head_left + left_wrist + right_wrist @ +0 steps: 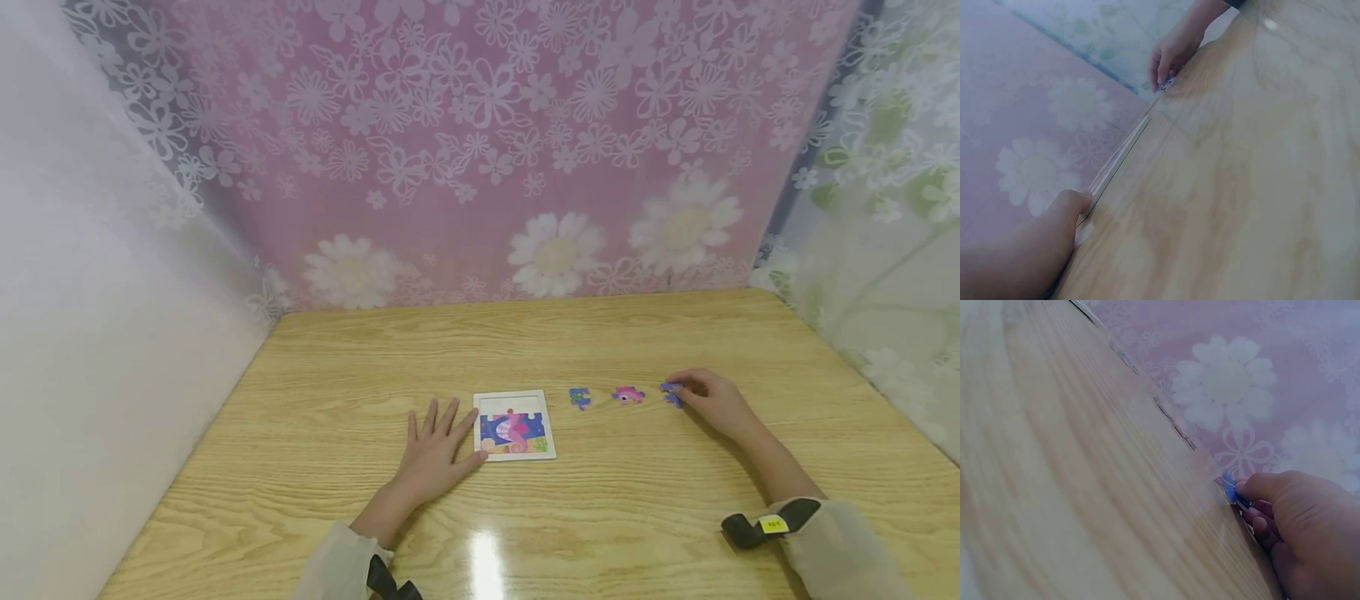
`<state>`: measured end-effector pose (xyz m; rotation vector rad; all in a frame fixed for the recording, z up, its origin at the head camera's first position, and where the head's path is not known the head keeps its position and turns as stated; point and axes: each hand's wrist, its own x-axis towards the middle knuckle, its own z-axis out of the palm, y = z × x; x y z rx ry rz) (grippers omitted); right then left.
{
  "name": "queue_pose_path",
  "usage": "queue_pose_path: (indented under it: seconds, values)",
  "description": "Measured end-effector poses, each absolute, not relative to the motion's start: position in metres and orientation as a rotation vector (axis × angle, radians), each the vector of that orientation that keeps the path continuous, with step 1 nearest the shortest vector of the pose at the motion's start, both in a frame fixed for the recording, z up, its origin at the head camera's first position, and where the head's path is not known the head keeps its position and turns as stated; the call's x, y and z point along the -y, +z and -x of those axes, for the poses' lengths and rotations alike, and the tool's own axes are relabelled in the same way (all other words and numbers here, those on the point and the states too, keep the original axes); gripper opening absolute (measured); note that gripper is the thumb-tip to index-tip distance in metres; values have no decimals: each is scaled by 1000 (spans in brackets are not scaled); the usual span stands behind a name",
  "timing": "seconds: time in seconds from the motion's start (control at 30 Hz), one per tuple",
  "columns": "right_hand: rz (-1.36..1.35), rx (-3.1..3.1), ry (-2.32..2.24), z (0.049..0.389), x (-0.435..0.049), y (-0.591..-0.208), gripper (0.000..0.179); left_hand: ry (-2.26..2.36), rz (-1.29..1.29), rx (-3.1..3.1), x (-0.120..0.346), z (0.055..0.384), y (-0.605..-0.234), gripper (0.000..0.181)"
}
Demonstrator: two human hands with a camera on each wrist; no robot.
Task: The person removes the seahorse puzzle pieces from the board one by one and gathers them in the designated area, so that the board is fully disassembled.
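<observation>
Blue piece [672,397]: right end of row, pinched by thumb and fingertips of right hand [714,406]; desk contact unclear. Risk: small hold, may slip or twist if gripped off-centre. Pink piece [628,396], nearby: a low sweep could knock it. Part-filled frame [525,457], further left: left hand [431,457], fingers spread, touches its edge; uneven push could skid it across desk [622,492].

Puzzle frame [519,457] part-filled

White and square, it lies flat on the table [615,500], its lower part filled with a blue-and-pink picture [513,432], top strip bare; the left grip [433,461] touches its left edge. Rightward in a row: a blue-green piece [578,397], a pink eyed piece [630,394], and a blue piece [670,394] pinched in the right grip [717,406].
</observation>
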<state>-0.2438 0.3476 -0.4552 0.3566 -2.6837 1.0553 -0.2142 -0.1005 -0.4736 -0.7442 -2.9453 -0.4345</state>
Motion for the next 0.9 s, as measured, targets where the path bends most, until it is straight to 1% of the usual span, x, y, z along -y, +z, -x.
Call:
queue_pose_path:
  seconds: [0.57, 0.9]
  values:
    - [-422, 2664, 914, 244, -348, -457, 15, -436, 743, 2943, 100, 213, -471, 71]
    - [-417, 2672, 927, 244, -347, -456, 15, -442, 752, 2935, 101, 212, -470, 70]
